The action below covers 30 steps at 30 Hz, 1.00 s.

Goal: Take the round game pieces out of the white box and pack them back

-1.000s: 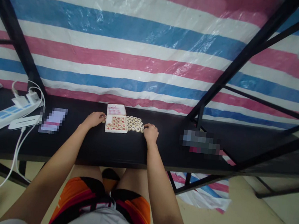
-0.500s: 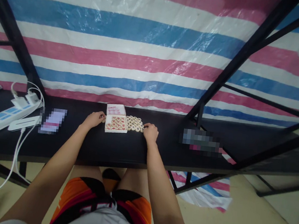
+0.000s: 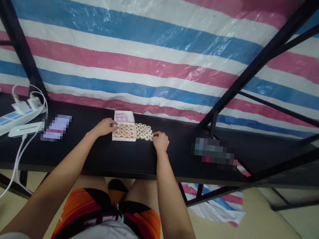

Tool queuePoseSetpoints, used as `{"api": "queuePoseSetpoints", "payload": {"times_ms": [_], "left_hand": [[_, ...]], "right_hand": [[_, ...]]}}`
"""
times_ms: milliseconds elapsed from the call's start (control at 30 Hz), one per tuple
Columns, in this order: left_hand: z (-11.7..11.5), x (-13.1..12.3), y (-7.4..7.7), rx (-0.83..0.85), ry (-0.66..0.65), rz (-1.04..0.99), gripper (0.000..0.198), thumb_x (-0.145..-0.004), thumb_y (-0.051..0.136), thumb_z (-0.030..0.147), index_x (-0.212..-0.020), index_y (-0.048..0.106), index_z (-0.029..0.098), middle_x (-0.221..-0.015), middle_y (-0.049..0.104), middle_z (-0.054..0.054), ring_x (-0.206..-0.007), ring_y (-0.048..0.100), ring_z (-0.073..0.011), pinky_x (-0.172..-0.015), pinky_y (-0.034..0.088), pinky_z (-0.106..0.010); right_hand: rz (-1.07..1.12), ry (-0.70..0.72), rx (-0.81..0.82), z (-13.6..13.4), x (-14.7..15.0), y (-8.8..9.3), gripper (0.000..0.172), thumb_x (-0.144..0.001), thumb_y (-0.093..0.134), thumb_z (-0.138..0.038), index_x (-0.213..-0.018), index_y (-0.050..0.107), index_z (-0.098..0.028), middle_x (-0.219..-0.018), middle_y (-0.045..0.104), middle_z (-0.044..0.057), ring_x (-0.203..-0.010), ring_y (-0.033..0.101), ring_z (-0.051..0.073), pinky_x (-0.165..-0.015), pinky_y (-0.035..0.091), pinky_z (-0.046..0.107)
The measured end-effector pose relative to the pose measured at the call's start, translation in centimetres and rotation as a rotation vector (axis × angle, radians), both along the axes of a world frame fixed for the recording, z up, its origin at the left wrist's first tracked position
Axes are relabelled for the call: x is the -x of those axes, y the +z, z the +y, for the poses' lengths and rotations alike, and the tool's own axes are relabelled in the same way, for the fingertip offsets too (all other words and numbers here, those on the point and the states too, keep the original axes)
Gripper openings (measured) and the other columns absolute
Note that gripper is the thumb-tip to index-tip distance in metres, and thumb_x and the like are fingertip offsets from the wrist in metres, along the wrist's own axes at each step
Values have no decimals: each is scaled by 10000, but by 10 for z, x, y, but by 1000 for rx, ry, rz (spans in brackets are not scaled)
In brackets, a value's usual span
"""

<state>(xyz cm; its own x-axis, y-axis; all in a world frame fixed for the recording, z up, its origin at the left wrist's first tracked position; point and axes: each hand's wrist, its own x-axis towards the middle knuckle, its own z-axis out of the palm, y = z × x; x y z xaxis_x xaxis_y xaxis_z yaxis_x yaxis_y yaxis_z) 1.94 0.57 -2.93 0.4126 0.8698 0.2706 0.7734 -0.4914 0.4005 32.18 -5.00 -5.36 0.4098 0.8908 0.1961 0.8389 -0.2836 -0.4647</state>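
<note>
An open white box (image 3: 123,139) holds several round cream xiangqi pieces with red characters (image 3: 125,131). Its lid (image 3: 124,116) stands behind it, with pink printing inside. My left hand (image 3: 105,127) reaches over the box's left rim, thumb and fingers pinched on a pale xiangqi piece (image 3: 116,128) that is partly hidden. Beside the box on the right, dark-marked xiangqi pieces (image 3: 144,131) lie close together on the black table. At their right end is my right hand (image 3: 161,141), fingers curled against the outermost pieces; what they grip, if anything, is hidden.
On the left of the black table (image 3: 131,162) lie a white power strip (image 3: 9,119) with plugs and cables, a white flat device (image 3: 26,129) and a blurred phone-like object (image 3: 57,128). A blurred item (image 3: 215,152) lies at right. Black frame bars (image 3: 238,82) slant up at both sides.
My left hand has moved right with the xiangqi piece, from beside the box to over its left rim. The right hand stays at the end of the dark-marked pieces.
</note>
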Motion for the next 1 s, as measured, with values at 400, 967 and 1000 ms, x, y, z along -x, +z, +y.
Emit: {"api": "queuePoseSetpoints", "payload": {"times_ms": [400,967,1000], "left_hand": [[-11,-1,13,72,-104,133,361,-713,604,507,-851,762,214,-831,611,-65,-850,558,-215,-771,425,-284],[-9,-5,14,187,-102,-77,277,-635,692,430,-727,667,170,-659,594,-1,-643,532,-151,-618,383,-255],[-10,-4,15,191,-94,-124,275,-637,691,431,-711,653,169,-648,587,5,-635,526,-145,-611,378,-252]], "right_hand": [[0,2,20,-1,0,3,342,-809,444,-121,-993,708,-236,-1068,644,72,-985,577,201,-847,422,294],[-11,-2,10,-1,0,1,282,-840,469,-177,-983,707,-227,-1055,640,74,-977,571,195,-848,418,287],[-10,0,13,0,0,1,288,-839,466,-174,-987,706,-229,-1054,640,74,-977,571,195,-849,418,288]]}}
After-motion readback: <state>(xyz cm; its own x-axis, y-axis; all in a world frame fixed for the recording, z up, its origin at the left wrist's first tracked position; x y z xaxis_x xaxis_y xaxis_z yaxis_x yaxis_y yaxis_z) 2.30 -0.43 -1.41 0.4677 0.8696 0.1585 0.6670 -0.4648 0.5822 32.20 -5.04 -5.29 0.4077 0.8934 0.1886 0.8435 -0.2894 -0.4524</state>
